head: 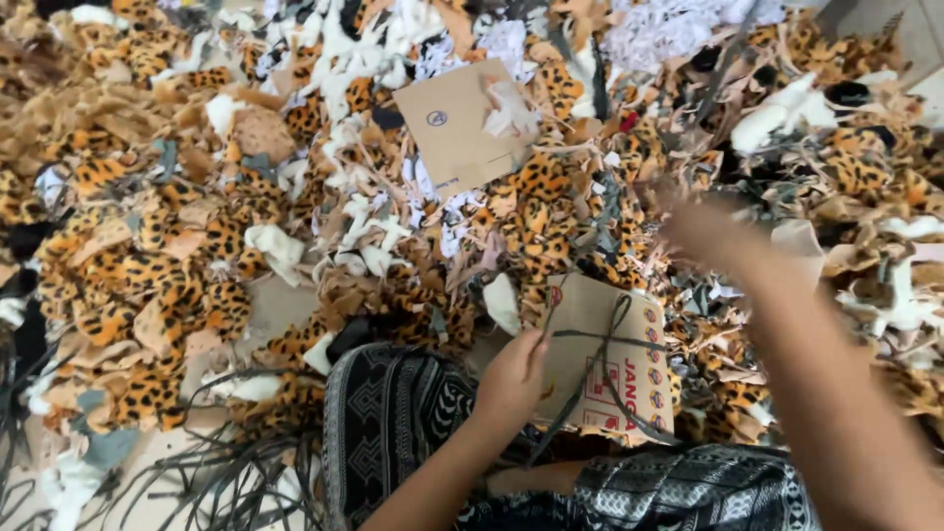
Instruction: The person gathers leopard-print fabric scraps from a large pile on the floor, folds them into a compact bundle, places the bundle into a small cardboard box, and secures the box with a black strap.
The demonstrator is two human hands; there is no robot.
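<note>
Scraps everywhere, and we're sitting on the floor (pixel 280 305) in the middle of it. We're gripping a tan cardboard piece (pixel 605 354) with our left hand (pixel 511 379), fingers curled tight on its left edge, down around 6 o'clock just past our patterned-trouser knees (pixel 393 413). A dark strap (pixel 600 359) is lying crossed over that card. Our right hand (pixel 703 231) is reaching out toward 2 o'clock over the heap, but it's blurring so much we can't tell if it's wide, narrow or holding something. Leopard-print fabric scraps (pixel 157 285) are piling up from 9 o'clock around to 3, mixed with white fluff bits (pixel 275 251). Another cardboard sheet (pixel 457 123) is lying at 12 o'clock, well apart from ours. Dark strips (pixel 211 472) are trailing at 7 o'clock.
</note>
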